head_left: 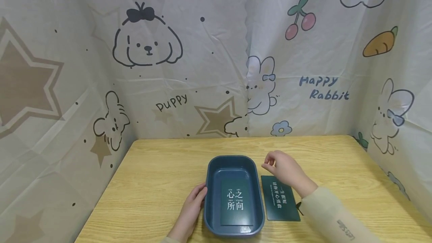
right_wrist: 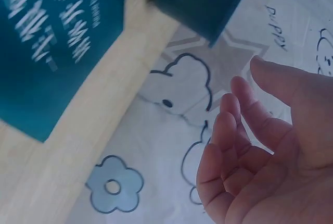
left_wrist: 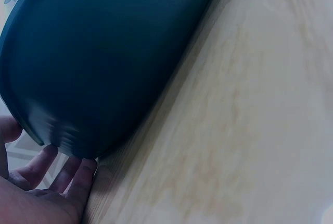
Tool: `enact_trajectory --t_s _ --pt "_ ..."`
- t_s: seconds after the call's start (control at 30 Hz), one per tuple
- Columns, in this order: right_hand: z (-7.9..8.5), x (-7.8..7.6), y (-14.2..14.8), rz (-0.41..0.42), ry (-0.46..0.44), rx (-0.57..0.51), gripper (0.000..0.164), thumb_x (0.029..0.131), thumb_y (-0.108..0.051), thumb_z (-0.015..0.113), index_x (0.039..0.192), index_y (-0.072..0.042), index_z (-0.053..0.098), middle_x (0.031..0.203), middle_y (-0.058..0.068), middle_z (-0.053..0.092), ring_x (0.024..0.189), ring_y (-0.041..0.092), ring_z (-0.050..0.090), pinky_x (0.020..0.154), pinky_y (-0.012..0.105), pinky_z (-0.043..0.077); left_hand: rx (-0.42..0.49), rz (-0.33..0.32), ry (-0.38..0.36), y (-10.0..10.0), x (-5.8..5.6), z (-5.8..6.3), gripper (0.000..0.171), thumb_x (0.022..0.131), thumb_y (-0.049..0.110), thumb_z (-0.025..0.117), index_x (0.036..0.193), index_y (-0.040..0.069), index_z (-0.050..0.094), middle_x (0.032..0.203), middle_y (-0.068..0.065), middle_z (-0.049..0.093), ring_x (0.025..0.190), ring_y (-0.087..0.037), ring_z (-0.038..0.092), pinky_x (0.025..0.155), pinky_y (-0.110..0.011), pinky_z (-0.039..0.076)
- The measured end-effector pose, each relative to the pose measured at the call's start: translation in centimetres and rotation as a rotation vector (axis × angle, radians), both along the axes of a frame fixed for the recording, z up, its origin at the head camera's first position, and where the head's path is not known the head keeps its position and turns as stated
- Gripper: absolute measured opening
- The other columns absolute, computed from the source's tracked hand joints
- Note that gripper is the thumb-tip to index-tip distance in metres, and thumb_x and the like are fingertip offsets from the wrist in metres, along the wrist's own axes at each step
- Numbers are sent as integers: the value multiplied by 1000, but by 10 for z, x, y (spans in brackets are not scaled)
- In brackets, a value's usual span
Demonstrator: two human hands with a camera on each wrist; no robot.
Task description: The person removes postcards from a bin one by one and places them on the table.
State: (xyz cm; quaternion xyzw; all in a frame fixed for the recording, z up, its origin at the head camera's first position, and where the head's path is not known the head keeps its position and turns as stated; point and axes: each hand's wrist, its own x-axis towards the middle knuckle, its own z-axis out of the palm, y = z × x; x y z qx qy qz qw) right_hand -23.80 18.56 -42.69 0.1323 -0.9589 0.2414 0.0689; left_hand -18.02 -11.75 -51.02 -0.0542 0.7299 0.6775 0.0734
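A deep dark-blue tray (head_left: 259, 213) with rounded corners sits on the table, and a dark green booklet (head_left: 236, 216) with white characters lies flat inside it. My left hand (head_left: 190, 208) grips the tray's left side. In the left wrist view its fingers (left_wrist: 78, 179) press low on the outer wall, with the thumb at the rim. A second green booklet (head_left: 278, 209) lies right of the tray, a small dark ribbon (head_left: 299, 208) at its edge. Above that booklet's far end hovers my right hand (head_left: 285, 166), loosely curled and holding nothing.
The yellow wood-grain table (head_left: 162, 171) reaches back to a cartoon-printed curtain (head_left: 209, 48), which also hangs along the left and right sides. A pale sleeve (head_left: 334, 213) on the right arm passes close beside the second booklet.
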Motion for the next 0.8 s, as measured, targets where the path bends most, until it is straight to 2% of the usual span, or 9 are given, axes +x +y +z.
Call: enact_trajectory --t_s 0.23,0.5,0.63,0.8 --pt "5 3 -22 34 14 -22 12 84 -25 71 79 -16 64 76 -2 57 62 13 48 54 30 46 3 0 -5 0 -1 -1 62 96 49 47 138 3 46 143 -21 46 126 -32 43 105 -53 39" --pt "9 5 -48 84 -14 -21 11 82 -26 73 78 -20 65 78 -5 58 69 11 51 62 31 50 2 0 -5 1 0 2 62 96 48 46 138 2 46 143 -22 46 125 -32 44 104 -53 39" --pt "8 3 -58 123 -13 -1 10 81 -26 74 80 -19 68 78 -6 59 71 9 52 65 32 52 2 -2 -8 1 0 1 62 96 48 46 138 2 46 143 -22 46 125 -33 44 104 -53 39" --pt "5 4 -68 174 -17 0 11 82 -25 73 86 -15 70 80 -4 62 74 13 55 67 34 53 5 1 -19 0 0 2 61 96 47 47 138 3 46 143 -21 47 124 -31 45 103 -52 40"
